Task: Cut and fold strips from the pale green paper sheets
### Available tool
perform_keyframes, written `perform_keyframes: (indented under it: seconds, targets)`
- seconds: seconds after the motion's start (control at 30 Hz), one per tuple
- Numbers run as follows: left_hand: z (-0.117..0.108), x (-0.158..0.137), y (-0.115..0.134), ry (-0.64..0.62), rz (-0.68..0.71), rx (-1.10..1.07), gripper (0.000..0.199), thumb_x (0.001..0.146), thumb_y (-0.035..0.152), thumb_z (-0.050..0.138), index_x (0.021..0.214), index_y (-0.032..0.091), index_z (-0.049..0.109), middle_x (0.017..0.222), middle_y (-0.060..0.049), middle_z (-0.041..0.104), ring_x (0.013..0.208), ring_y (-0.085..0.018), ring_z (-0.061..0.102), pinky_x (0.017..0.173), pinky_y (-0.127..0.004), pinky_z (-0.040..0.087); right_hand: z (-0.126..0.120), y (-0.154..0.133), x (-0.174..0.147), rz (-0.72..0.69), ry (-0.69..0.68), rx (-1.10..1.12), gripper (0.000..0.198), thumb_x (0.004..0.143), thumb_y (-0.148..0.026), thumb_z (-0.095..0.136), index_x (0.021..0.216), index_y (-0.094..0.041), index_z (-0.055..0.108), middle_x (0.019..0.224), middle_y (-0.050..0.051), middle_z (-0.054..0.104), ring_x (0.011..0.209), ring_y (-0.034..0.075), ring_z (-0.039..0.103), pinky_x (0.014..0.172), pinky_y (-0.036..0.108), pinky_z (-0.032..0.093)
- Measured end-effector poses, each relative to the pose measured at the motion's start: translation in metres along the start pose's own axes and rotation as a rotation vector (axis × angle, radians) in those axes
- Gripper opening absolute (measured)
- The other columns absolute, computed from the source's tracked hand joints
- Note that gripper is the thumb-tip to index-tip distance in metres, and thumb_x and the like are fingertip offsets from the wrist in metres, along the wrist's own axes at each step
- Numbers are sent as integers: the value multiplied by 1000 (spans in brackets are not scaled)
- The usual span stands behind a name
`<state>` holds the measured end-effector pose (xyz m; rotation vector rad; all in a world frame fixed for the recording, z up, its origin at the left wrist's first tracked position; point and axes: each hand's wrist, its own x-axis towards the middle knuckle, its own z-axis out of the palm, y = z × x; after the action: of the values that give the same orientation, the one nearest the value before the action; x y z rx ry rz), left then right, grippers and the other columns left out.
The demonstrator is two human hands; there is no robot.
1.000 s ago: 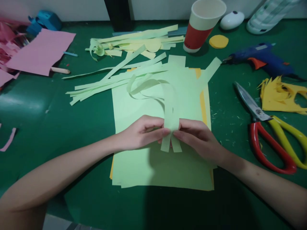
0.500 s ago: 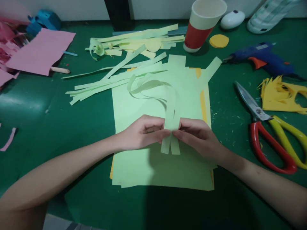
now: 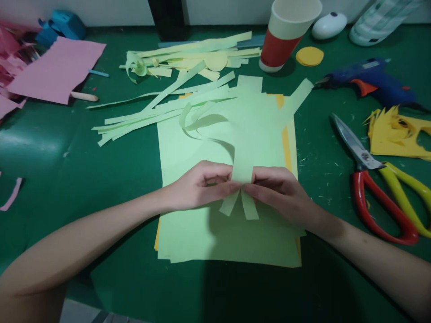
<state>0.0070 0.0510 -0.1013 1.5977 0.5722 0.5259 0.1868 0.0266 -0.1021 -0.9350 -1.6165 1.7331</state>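
Two light green paper strips [image 3: 242, 154] lie side by side between my hands, their long ends curling away to the upper left. My left hand [image 3: 205, 186] pinches the left strip between thumb and fingers near its lower end. My right hand [image 3: 276, 188] pinches the right strip in the same way, the two thumb tips almost touching. Below the thumbs, the short ends spread apart in an upside-down V. Under both hands is a stack of light green paper sheets [image 3: 188, 237], with orange paper showing at its edges. The fingers behind the strips are partly hidden.
More cut green strips [image 3: 134, 123] lie at the upper left. To the right are scissors [image 3: 365, 157] with red and yellow handles, a blue glue gun [image 3: 370, 80] and yellow paper scraps [image 3: 393, 134]. A paper cup [image 3: 281, 47] stands behind; pink paper [image 3: 60, 72] lies far left.
The strips' lower ends have swung apart, and the gap between the strips above the thumbs has closed. Both hands remain in nearly the same place.
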Motion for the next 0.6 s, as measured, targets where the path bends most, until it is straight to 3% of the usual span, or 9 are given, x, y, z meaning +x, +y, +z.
perform_keyframes:
  seconds: [0.2,0.6]
  targets:
    - [2,0,0,9,47,2,13,82,11,46,75,13,56,60,3,50,52,-6,47,46,-16,37,-1,2,-2,12,51,-36,30,84,-38,46,61,-19,44,55,-4,37,49,9,34,42,22,26]
    - [2,1,4,46,18,-36,15,78,8,47,68,15,55,54,4,48,52,-7,50,49,-17,42,1,0,0,1,40,-47,32,84,-37,46,57,-19,38,51,-6,29,45,7,27,39,21,21]
